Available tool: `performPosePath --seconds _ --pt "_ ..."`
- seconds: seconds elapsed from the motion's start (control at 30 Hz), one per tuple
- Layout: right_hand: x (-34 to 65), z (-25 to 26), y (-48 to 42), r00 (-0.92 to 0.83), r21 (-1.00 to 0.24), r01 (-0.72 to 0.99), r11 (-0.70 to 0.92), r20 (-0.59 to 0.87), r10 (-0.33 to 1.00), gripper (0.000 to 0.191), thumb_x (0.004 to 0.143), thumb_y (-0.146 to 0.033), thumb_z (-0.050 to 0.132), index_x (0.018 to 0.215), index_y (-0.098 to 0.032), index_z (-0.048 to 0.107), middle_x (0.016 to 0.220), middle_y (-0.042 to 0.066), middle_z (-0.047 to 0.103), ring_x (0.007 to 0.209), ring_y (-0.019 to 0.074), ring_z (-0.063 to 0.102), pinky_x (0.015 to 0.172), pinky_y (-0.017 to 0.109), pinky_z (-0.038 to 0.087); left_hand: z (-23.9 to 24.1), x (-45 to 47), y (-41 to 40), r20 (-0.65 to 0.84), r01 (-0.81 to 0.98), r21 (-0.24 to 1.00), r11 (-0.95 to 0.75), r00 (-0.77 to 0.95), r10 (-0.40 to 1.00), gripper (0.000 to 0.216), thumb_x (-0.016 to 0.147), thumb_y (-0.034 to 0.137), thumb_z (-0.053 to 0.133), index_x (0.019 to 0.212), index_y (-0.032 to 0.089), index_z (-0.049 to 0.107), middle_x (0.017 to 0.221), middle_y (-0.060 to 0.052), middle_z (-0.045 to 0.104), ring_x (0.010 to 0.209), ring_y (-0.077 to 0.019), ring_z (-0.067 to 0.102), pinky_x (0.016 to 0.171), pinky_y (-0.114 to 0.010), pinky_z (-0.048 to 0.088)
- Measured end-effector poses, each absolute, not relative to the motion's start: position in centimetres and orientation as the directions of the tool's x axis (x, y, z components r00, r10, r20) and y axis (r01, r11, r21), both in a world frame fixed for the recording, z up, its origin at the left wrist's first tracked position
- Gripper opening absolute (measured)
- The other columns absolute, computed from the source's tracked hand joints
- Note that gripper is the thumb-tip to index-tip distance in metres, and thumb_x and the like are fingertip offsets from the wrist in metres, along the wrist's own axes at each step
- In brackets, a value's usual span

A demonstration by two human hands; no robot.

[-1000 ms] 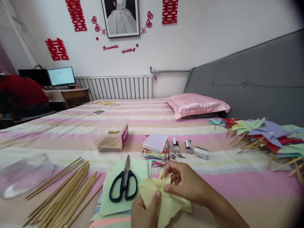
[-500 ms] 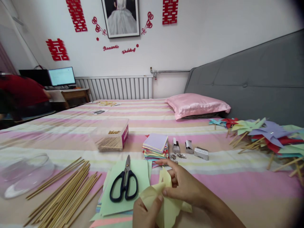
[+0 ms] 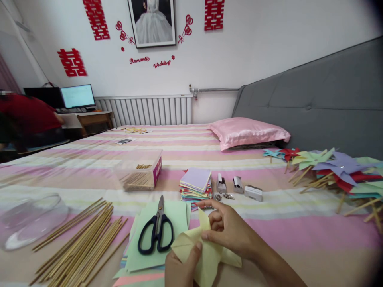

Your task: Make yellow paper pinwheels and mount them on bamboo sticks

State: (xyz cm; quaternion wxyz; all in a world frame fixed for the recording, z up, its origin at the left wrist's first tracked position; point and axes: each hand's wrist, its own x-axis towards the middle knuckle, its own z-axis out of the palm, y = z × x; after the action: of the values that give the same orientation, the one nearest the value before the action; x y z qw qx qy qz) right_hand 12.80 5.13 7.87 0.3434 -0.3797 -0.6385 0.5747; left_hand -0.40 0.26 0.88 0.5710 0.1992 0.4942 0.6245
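A pale yellow paper pinwheel (image 3: 206,255), its corners folded toward the middle, is held between both hands at the bottom centre. My left hand (image 3: 181,265) grips it from the lower left, thumb pressed near its centre. My right hand (image 3: 229,229) closes on its right side, thumb on the centre and the other fingers curled behind an upright point. Just left of my hands, dark-handled scissors (image 3: 157,231) lie on green paper sheets (image 3: 143,257). A stack of coloured paper squares (image 3: 196,183) sits beyond my hands, beside small metal pins (image 3: 224,196).
Wooden sticks (image 3: 80,243) lie at the left, near a clear plastic lid (image 3: 36,223). A clear box (image 3: 142,175) holds more sticks. Small boxes (image 3: 253,193) stand past my right hand. Finished pinwheels (image 3: 341,167) pile up at right. A person in red (image 3: 28,119) sits far left.
The paper's folded points have shifted and now spread into a flatter pinwheel shape. My left hand has moved slightly left, its thumb still on the paper. The scissors and other items stay put.
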Motion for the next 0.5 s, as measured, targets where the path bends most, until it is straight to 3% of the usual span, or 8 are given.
performPosePath --seconds 0.5 --pt "12.98 8.75 5.29 -0.176 -0.991 0.050 0.126 0.115 0.978 0.033 0.073 -0.024 0.064 0.103 -0.016 0.054 0.073 0.001 0.065 0.065 0.0138 0.060 0.064 0.027 0.047 1.02 -0.32 0.29 -0.365 -0.569 0.805 0.171 -0.246 0.898 0.038 0.047 0.030 0.082 0.076 0.010 0.068 0.060 -0.010 0.072 0.061 -0.0268 0.068 0.059 -0.034 0.052"
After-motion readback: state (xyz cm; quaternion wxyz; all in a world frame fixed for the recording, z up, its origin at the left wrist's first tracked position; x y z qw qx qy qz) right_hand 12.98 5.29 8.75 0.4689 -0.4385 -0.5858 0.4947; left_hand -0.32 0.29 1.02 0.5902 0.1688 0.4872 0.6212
